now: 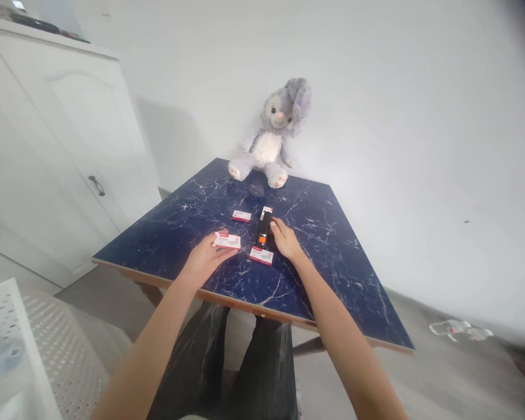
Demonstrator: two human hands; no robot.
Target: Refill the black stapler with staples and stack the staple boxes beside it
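Note:
My left hand [205,254] is closed on a small red-and-white staple box [227,241], held just above the table's near half. To its right, a black stapler [265,227] with an orange part points away from me. My right hand [285,239] is at the stapler's right side, thumb and fingers closed on it. Another red-and-white staple box [261,255] lies at the stapler's near end. A third box [241,216] rests left of the stapler. A white-and-red piece [267,210] shows at the far end, partly hidden.
Everything lies on a dark blue marbled table [328,262] with a wooden edge. A grey plush rabbit [269,140] sits at its far corner against the wall. White cabinets [61,146] stand left, a white perforated basket [48,350] lower left. A white object [459,329] lies on the floor, right.

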